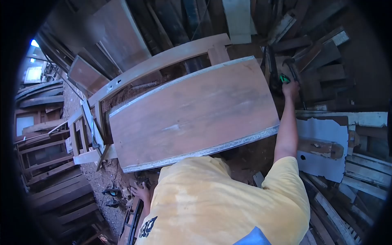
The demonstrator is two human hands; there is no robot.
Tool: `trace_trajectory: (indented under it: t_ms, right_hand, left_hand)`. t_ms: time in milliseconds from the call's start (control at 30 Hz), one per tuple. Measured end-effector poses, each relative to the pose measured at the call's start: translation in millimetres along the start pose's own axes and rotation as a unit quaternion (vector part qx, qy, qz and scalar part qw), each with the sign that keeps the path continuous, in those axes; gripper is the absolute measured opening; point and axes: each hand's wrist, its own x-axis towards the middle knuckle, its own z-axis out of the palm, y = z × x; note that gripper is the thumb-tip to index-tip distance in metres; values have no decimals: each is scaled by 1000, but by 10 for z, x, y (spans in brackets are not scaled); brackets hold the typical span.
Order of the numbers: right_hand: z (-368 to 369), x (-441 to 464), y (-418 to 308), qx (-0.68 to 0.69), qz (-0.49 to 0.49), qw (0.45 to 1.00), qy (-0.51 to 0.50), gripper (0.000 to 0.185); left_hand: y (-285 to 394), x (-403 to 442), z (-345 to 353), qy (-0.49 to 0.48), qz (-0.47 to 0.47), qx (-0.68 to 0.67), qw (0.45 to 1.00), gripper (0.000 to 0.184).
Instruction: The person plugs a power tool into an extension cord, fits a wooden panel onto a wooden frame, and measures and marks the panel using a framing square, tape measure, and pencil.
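Note:
My right hand [290, 88] reaches far forward on the right, its fingers closed round a small green and black object [284, 78] that I cannot identify. Dark tools [292, 67] lie close beside it. My left hand [140, 191] is low at the left, near the lower left corner of a large wooden panel [196, 110]; its fingers are partly spread beside a small dark item, with nothing clearly held. The panel lies in front of my body, with whitish long edges and dark smudges on its face.
A curved wooden frame [163, 61] runs behind the panel. Black clamps or tools [112, 196] lie on the dusty ground at lower left. Stacked boards [61, 190] stand at left, and a white-painted board [322, 147] with planks lies at right.

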Motion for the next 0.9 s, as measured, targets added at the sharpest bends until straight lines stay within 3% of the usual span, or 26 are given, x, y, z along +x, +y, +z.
trace_trajectory:
  t_ms: [67,133,200,267,367,433,500,567,600,633,700,767,833,900]
  right_hand:
    - [74,13,95,-31,-37,999,-15,54]
    - [238,120,186,-15,-79,992,-93,66]
    - [601,389,470,82,-162,982,-47,71]
    - [424,412,371,65,-113,987,-95,66]
    - [249,450,182,82,-140,985,-59,58]
    - [-161,304,-228,116,-53,987,93,47]
    - [-542,29,-670,171,-67,979,90,45]
    - [-738,-435,-1164,321,-117,939,47,46]
    - [-515,-584,-1341,450,-220,865,-2,46]
    - [-603,-1022,-1707,521,-209,821,-105,47]
    - [-814,-1854,-2252,519,-200,741,-376,51]
    - [-845,-2530,-2726,431,-334,745,-385,41]
    - [-915,-2973,-3131,399,-378,705,-448,41]
    - [-775,-3166,-3387,360,-425,716,-421,41]
  left_hand:
    - [59,33,-101,6,13,-9,1000,77]
    - [134,64,-189,19,27,-11,999,76]
    - [194,81,-253,36,34,-11,999,73]
    - [340,93,-372,47,28,-22,998,72]
    - [595,132,-675,85,55,-99,990,65]
    - [816,181,-827,141,125,-143,972,55]
    - [1268,98,-1239,141,163,-219,952,46]
    - [1671,234,-1385,63,222,-374,898,42]
    - [1999,203,-1624,-21,216,-426,878,42]
    - [2348,164,-1822,-105,207,-474,850,41]
    - [2874,239,-1836,-247,268,-586,724,42]
    - [3388,241,-2075,-359,285,-610,647,41]
    - [3737,296,-2266,-465,235,-665,535,46]
    - [3895,500,-2302,-480,230,-665,524,44]
